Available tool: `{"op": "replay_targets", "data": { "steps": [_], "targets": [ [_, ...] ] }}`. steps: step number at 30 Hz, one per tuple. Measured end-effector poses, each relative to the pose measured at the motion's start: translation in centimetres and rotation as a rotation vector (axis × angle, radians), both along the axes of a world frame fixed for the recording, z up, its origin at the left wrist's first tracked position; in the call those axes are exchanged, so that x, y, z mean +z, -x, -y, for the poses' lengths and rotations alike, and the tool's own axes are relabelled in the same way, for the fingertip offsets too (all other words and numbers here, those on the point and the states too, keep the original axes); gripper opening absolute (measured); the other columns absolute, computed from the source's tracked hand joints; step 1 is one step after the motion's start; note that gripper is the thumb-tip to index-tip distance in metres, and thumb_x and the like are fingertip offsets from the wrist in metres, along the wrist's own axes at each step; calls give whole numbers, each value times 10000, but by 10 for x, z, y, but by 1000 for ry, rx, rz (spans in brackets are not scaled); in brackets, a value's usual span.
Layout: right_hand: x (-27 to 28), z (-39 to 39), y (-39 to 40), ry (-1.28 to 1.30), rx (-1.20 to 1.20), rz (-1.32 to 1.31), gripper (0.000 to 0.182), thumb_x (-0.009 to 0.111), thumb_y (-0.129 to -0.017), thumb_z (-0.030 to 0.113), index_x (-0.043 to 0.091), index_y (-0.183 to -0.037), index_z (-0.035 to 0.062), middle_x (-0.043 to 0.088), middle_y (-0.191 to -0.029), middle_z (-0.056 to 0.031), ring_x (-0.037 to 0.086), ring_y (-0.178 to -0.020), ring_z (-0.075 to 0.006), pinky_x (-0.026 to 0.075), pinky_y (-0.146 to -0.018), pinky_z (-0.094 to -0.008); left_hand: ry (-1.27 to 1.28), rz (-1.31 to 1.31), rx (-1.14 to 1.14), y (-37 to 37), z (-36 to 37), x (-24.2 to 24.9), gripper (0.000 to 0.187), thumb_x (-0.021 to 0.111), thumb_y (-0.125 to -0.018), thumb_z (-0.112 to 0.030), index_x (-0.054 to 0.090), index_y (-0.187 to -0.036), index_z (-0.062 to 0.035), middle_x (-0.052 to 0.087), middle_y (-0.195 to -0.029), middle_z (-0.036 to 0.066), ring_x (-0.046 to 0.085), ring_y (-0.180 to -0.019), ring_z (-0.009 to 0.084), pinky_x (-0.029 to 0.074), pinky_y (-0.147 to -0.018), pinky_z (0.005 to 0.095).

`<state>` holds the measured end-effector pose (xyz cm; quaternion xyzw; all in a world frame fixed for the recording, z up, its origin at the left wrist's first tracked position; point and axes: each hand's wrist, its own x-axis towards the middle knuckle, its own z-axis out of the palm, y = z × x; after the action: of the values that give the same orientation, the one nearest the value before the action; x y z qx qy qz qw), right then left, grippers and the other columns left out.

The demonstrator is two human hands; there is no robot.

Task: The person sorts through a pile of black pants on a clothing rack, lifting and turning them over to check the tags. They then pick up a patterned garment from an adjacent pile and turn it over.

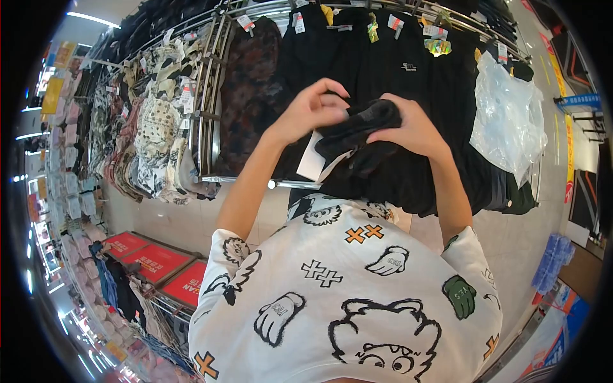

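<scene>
The right hand (418, 131) grips a soft, folded black fabric bundle (361, 127) above dark hanging garments (412, 172); the left hand (313, 112) curls loosely beside it, fingers blurred, contact impossible to tell. A white card (311, 165) juts below. "YES" on the shirt's (357, 281) printed gloves! Price tags (299, 23) too small to read; shiny, crinkled plastic (507, 118) over the garments at right.

Black garments (408, 175) back the reach, behind the left hand (310, 113) and right hand (414, 124). Metal rack rails (207, 105) and patterned garments (156, 121) obstruct leftward. Dark bundle (361, 126) plugs the span between hands, white card (310, 164) jutting below; nearer the shirt (377, 287), open gap between forearms (452, 191). Some room right of the right hand, up to the bulging plastic bag (507, 121).
</scene>
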<state>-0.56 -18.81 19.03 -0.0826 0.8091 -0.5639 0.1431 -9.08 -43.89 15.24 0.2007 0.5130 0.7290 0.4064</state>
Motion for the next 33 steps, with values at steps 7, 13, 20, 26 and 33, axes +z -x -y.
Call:
{"op": "replay_targets", "data": {
  "steps": [7,13,20,26,33],
  "targets": [
    [39,-20,3,576,-350,-274,427,846,-730,-1,647,-1106,36,677,-1026,-9,626,-950,-116,512,-889,-278,134,-224,-267,8,-49,-81,293,556,-993,-186,583,-1230,-16,631,-1142,70,620,-1048,178,502,-947,332],
    [76,-92,67,698,-669,-322,383,685,-966,246,619,-1272,25,699,-1182,-73,680,-1036,-192,539,-949,-335,257,225,-399,-34,-25,-87,412,557,-992,-277,572,-1306,-12,612,-1259,100,606,-1134,199,476,-1008,344],
    [63,-185,168,952,-557,-57,429,705,-948,330,640,-1247,29,688,-1229,-120,651,-1141,-253,518,-1011,-405,369,618,-168,-72,89,-58,553,558,-990,-383,560,-1395,-6,590,-1395,135,589,-1234,224,445,-1080,358],
    [44,-95,212,1032,-459,10,454,711,-924,399,658,-1185,32,724,-1079,-111,690,-980,-257,553,-924,-408,21,760,-194,-101,205,-82,627,679,-937,-315,488,-1437,10,571,-1401,144,574,-1238,226,419,-1095,357],
    [-119,-8,259,215,-613,258,481,797,-873,275,593,-1270,95,691,-1149,-67,672,-1046,-216,546,-917,-445,499,760,-102,-112,188,-101,717,786,-797,-124,459,-1419,18,617,-1266,109,596,-1143,188,490,-986,327]
  ]
}}
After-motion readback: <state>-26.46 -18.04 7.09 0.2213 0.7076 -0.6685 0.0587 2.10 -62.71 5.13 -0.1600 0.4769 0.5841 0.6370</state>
